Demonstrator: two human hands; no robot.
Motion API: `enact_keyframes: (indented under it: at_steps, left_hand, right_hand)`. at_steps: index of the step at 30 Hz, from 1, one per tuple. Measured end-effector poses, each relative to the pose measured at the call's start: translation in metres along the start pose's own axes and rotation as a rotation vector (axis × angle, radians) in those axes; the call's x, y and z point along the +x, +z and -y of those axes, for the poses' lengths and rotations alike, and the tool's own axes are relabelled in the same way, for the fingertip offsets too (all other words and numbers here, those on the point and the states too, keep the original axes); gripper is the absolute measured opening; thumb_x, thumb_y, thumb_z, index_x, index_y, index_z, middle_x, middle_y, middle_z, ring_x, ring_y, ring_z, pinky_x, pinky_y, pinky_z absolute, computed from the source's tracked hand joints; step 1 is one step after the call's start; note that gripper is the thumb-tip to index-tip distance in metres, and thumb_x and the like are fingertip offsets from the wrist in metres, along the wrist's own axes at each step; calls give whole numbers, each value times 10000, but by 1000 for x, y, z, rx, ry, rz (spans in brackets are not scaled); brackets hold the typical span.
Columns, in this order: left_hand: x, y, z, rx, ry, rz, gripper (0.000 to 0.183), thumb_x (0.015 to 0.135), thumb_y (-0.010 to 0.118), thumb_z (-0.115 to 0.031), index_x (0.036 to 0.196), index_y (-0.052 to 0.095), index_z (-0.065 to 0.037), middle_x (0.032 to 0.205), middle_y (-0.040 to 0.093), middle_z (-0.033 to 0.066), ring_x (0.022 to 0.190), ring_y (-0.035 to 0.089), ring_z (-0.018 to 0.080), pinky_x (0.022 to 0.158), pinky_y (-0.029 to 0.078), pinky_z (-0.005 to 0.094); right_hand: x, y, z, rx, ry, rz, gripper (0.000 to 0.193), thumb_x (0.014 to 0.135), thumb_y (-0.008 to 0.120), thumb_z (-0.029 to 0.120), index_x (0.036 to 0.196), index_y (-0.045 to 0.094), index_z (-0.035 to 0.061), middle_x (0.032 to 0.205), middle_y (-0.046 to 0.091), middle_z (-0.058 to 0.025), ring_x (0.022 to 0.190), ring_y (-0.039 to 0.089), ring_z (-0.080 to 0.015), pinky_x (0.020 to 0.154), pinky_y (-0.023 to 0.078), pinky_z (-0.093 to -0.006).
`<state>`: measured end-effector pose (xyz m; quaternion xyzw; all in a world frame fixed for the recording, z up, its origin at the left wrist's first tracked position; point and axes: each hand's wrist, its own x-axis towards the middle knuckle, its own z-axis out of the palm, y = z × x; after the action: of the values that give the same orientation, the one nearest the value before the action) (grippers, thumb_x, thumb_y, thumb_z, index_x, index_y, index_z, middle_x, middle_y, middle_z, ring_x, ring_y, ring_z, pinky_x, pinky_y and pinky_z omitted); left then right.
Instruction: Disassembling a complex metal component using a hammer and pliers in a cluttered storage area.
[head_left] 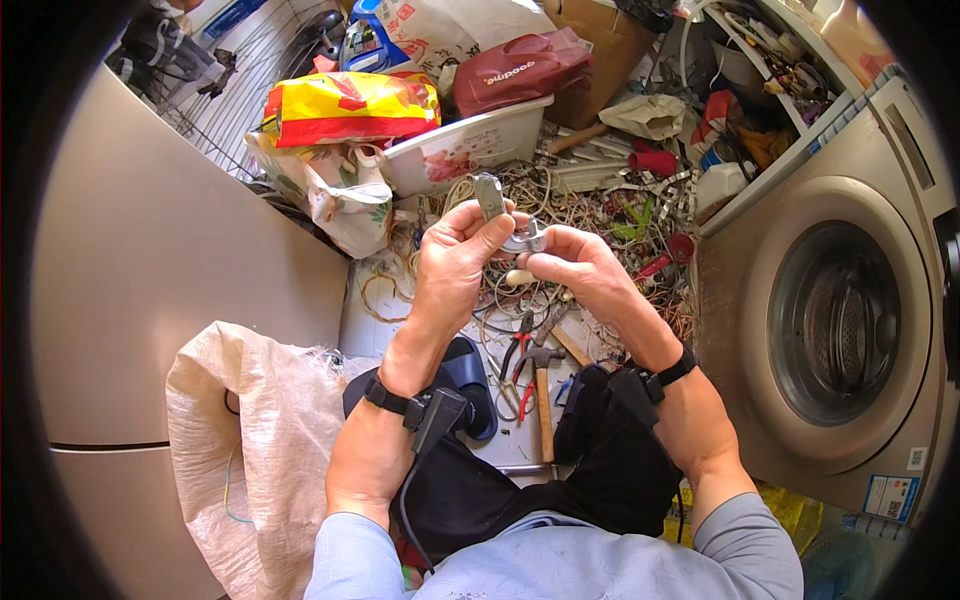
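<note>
My left hand (pixel 452 262) pinches a flat, greyish metal piece (pixel 489 196) that stands upright between thumb and fingers. My right hand (pixel 585 268) has its thumb and fingers closed on a curved, silvery metal part (pixel 526 241) just beside it. Whether the two are joined in one piece I cannot tell. Both hands are raised over a heap of tangled wires and scrap (pixel 620 210). Below them on the floor lie a hammer (pixel 543 405) with a wooden handle and red-handled pliers (pixel 518 340).
A front-loading washing machine (pixel 730 330) stands at the right, a large smooth grey-beige panel (pixel 190 260) at the left. A woven sack (pixel 270 420) slumps by my left arm. Behind the heap sits a white bin (pixel 480 140) with bags on it. A dark blue slipper (pixel 470 385) is near my knees.
</note>
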<state>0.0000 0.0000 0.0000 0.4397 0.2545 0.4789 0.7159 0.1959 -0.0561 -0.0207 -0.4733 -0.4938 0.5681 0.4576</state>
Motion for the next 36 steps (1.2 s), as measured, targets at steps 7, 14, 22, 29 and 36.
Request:
enact_keyframes:
  at_steps: [7,14,22,29,36]
  left_hand:
    - [2,3,-6,15,-5,7,221,990,739,-114,1183,704,-14,1069,775,97,907,714,130,845,580,296]
    - [2,1,-4,5,0,17,212,999,728,-114,1186,698,-18,1082,774,98,914,710,125,846,581,292]
    - [1,-1,-4,-4,28,-9,202,1006,721,-121,1178,697,-18,1079,774,100,935,707,125,858,576,290]
    - [-2,4,-1,41,59,-36,194,1015,711,-126,1175,692,-19,1073,774,101,948,701,119,875,562,281]
    - [-3,4,-2,13,54,-26,192,1021,705,-143,1168,691,-20,1081,771,104,940,700,117,864,565,281]
  right_hand:
    - [-1,-3,9,-101,92,-31,121,952,748,129,1013,736,25,982,737,-28,847,670,-98,800,525,-266]
    - [1,-2,-1,-2,-40,77,221,1004,695,193,1089,747,-4,1009,752,-46,961,667,-118,909,520,-296]
    - [-1,5,5,80,-19,61,193,996,701,170,1064,752,-3,986,755,-55,923,679,-128,896,524,-295]
    - [0,2,-2,-42,19,3,166,979,722,135,1059,733,-9,1009,740,-39,915,675,-120,881,535,-299]
    - [-2,-2,4,-150,104,35,203,1003,684,153,1089,750,-19,989,754,-67,931,681,-137,892,546,-315]
